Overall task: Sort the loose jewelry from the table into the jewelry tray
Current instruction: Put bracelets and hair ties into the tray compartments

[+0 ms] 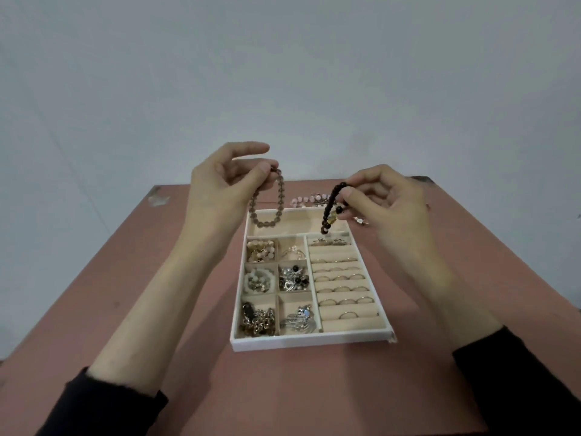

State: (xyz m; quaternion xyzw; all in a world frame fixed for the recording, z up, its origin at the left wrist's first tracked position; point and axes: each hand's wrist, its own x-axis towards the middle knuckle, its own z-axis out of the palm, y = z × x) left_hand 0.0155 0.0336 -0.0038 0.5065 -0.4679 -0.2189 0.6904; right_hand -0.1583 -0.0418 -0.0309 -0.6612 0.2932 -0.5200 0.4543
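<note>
From the head camera I see my left hand (pixel 220 180) pinching a grey-brown bead bracelet (pixel 267 202) between thumb and finger, its loop hanging over the long far compartment of the jewelry tray (pixel 311 339) on the reddish counter (pixel 314 388). To its right, my right hand (pixel 383 199) pinches a dark bead bracelet (pixel 330 204) that dangles over the same compartment. The tray's small left compartments hold chains, beads and brooches, rings (pixel 342 289) sit in the right-hand rolls, and pink beads (pixel 306 200) lie loose just behind the tray.
</note>
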